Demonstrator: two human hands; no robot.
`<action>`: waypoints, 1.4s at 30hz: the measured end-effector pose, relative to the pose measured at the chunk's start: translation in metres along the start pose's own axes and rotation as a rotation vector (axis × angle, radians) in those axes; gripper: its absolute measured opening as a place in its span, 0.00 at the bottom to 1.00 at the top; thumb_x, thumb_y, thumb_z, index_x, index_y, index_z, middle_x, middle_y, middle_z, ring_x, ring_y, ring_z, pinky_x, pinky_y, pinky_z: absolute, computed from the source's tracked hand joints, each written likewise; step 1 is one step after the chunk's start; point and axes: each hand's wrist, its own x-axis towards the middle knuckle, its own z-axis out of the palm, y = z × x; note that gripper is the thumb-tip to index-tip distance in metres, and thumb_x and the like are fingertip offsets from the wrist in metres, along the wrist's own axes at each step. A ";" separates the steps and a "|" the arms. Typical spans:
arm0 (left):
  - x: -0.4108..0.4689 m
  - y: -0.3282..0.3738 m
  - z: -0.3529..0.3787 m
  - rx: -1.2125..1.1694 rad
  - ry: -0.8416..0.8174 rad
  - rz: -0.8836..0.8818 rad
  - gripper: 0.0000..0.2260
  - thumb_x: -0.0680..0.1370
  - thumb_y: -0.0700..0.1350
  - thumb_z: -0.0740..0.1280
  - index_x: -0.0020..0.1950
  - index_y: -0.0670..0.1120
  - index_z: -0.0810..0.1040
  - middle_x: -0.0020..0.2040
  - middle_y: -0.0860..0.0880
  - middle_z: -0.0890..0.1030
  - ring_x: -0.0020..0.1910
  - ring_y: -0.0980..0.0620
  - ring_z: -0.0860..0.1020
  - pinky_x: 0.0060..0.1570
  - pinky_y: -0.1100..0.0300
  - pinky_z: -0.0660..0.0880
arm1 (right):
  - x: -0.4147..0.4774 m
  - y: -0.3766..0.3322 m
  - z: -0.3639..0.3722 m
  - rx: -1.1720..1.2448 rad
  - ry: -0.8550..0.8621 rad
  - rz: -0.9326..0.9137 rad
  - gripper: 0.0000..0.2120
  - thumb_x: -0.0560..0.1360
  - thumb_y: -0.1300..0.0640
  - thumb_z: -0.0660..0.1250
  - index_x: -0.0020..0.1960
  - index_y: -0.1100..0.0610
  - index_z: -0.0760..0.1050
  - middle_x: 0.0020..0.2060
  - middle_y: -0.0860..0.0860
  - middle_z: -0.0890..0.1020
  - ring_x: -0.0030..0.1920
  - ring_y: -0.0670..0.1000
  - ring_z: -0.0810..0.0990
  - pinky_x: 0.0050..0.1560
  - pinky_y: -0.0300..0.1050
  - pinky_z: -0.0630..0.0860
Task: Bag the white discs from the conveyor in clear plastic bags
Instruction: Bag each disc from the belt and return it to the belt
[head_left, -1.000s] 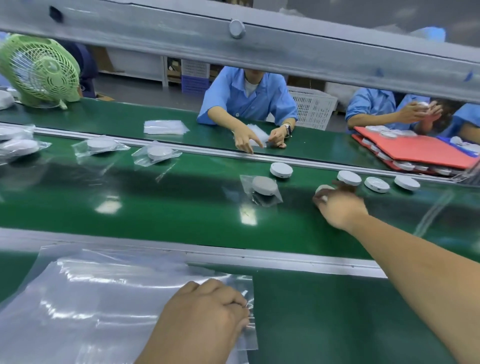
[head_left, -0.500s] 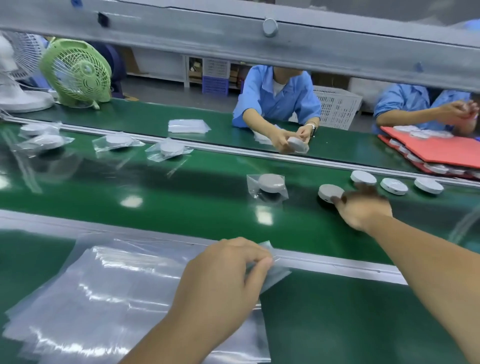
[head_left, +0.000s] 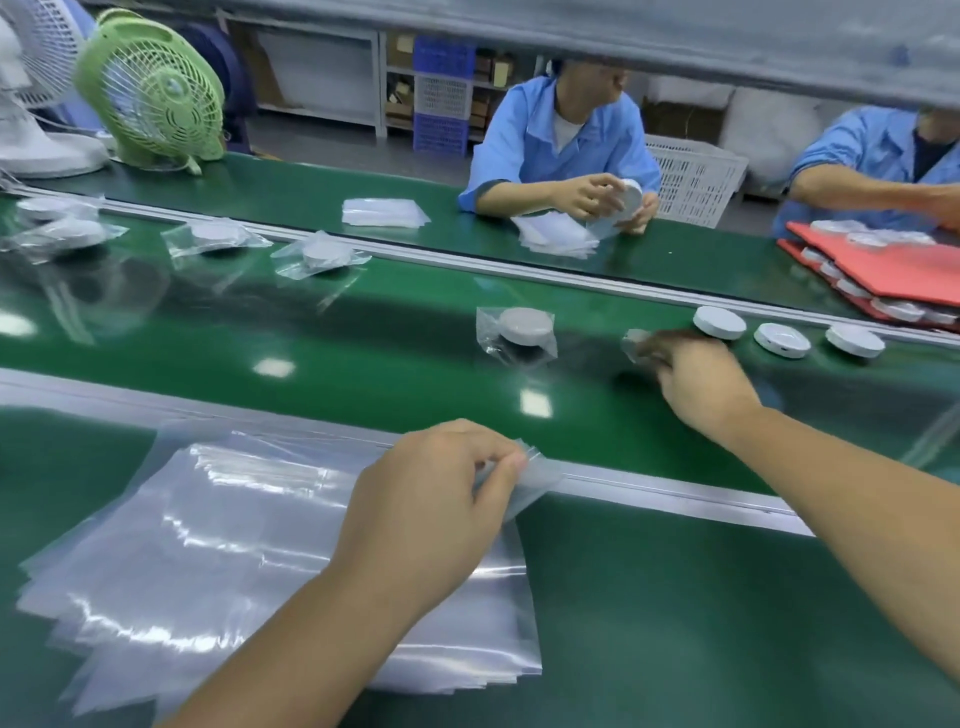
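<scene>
Clear bag (head_left: 535, 470) corner now pinched up by left hand (head_left: 431, 509); right hand (head_left: 696, 384) grips white disc (head_left: 635, 343); hands apart.

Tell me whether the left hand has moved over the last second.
Yes. The left hand has moved away from the person, across the bag stack to the near metal rail, where it pinches a clear bag.

A green fan (head_left: 156, 88) stands left; shelving (head_left: 322, 78) with blue crates (head_left: 441, 135) lines the far side.
</scene>
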 end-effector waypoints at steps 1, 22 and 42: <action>0.000 -0.001 0.000 0.010 0.004 0.002 0.09 0.81 0.59 0.63 0.50 0.64 0.83 0.52 0.72 0.79 0.50 0.68 0.78 0.48 0.58 0.79 | -0.013 -0.010 -0.008 0.133 0.020 -0.052 0.15 0.80 0.63 0.67 0.62 0.49 0.77 0.58 0.52 0.85 0.49 0.54 0.83 0.52 0.44 0.78; -0.015 0.023 0.010 -0.624 0.000 0.153 0.08 0.77 0.53 0.73 0.55 0.60 0.81 0.52 0.62 0.84 0.53 0.59 0.82 0.49 0.67 0.76 | -0.176 -0.119 -0.066 1.102 -0.047 -0.153 0.14 0.67 0.31 0.75 0.47 0.38 0.86 0.63 0.38 0.82 0.66 0.43 0.79 0.62 0.46 0.76; -0.005 0.005 0.015 0.395 -0.531 0.385 0.07 0.72 0.65 0.65 0.44 0.73 0.83 0.47 0.75 0.80 0.48 0.68 0.79 0.42 0.64 0.80 | 0.050 -0.107 0.015 0.085 -0.370 0.072 0.15 0.85 0.52 0.57 0.62 0.54 0.80 0.54 0.56 0.82 0.49 0.57 0.81 0.42 0.45 0.76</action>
